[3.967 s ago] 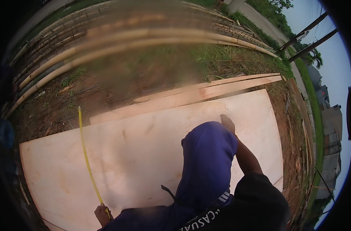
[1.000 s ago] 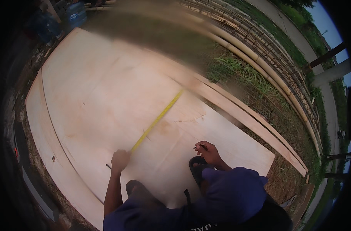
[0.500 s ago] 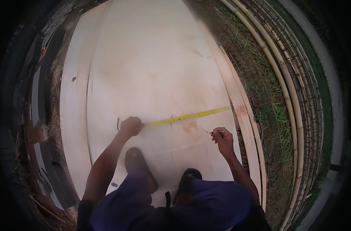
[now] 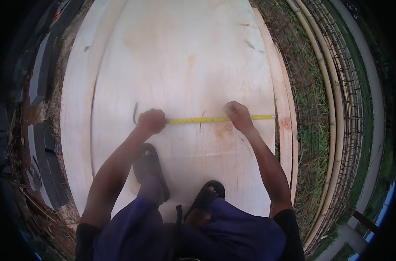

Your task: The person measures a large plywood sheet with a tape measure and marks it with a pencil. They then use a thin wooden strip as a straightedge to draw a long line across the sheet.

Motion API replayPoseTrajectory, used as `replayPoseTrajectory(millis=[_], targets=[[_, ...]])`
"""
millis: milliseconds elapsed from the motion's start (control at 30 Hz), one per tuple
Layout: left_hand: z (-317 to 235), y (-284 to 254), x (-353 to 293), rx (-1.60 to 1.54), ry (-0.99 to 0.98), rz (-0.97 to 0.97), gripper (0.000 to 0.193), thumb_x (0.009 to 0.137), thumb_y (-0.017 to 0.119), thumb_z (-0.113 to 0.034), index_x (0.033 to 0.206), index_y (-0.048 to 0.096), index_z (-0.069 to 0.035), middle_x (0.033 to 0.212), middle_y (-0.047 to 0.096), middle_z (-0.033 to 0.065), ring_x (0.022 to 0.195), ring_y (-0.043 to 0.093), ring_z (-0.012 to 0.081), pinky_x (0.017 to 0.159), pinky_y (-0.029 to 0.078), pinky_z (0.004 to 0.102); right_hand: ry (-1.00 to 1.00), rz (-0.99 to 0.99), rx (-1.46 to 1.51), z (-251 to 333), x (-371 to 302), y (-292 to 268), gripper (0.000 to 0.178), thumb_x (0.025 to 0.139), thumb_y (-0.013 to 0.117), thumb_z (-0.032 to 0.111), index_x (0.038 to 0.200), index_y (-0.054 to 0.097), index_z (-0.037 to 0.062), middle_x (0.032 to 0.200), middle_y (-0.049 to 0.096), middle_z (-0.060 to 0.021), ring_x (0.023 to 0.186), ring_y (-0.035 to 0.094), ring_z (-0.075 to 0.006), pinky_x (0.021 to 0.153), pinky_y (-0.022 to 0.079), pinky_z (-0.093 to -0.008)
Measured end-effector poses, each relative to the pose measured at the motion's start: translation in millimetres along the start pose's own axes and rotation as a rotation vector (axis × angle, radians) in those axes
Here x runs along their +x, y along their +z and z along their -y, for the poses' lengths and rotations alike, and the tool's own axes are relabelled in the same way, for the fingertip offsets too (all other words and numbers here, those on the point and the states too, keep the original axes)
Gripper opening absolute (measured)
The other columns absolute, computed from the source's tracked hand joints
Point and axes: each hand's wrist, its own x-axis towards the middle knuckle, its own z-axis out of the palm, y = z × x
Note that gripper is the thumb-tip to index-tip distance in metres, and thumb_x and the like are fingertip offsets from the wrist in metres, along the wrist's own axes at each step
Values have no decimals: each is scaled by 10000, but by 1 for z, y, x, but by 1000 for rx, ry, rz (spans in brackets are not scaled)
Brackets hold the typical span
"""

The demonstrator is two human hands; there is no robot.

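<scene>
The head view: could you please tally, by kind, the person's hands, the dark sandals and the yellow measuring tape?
Hands: 2 (left hand, right hand)
Dark sandals: 2 (left sandal, right sandal)
Yellow measuring tape: 1
Total: 5

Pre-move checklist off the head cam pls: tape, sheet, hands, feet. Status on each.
1. Left hand closed at the tape's left end: ok.
2. Yellow tape drawn out straight across the pale wooden sheet: ok.
3. Tape's far end at the sheet's right edge: ok by position; whether it is hooked, cannot tell.
4. Whole tape readable: not ok, the right hand hides a stretch of it.
5. What the right hand's fingers hold: cannot tell, blurred.
6. Left sandal and right sandal both on the sheet: ok.
</scene>
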Motion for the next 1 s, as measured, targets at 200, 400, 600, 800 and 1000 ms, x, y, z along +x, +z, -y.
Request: replayPoseTrajectory(millis=[200,400,600,800,1000], targets=[[1,10,-3,-6,49,-82,387,965,610,-433,949,730,-65,948,722,146,903,702,352,776,540,489,3,-55,-25,-16,-9,-3,169,930,676,153,1027,693,16,888,703,-51,801,615,-116,747,505,-287],[1,16,0,-1,38,-96,374,969,608,-417,931,725,-63,934,717,150,882,703,355,777,540,494,49,-208,15,-37,-13,-28,155,927,680,121,1031,690,6,868,691,-30,790,601,-94,729,492,-270],[-3,8,0,18,35,-80,380,973,603,-425,947,727,-67,946,719,157,907,708,355,783,542,497,78,-290,124,-43,-17,-48,129,934,676,117,999,695,7,825,647,10,747,556,-70,685,469,-254],[-5,16,5,28,-2,-63,406,970,601,-446,974,734,-63,966,725,165,927,712,355,800,548,492,32,-135,-114,-35,-16,-33,134,915,679,133,964,697,9,809,671,-31,741,581,-97,699,491,-281],[-7,17,7,41,-22,-78,415,966,603,-453,979,736,-60,967,729,165,923,715,353,799,552,490,8,-13,-116,-22,-6,-11,143,900,680,144,939,695,7,816,705,-68,733,618,-132,700,514,-312]])
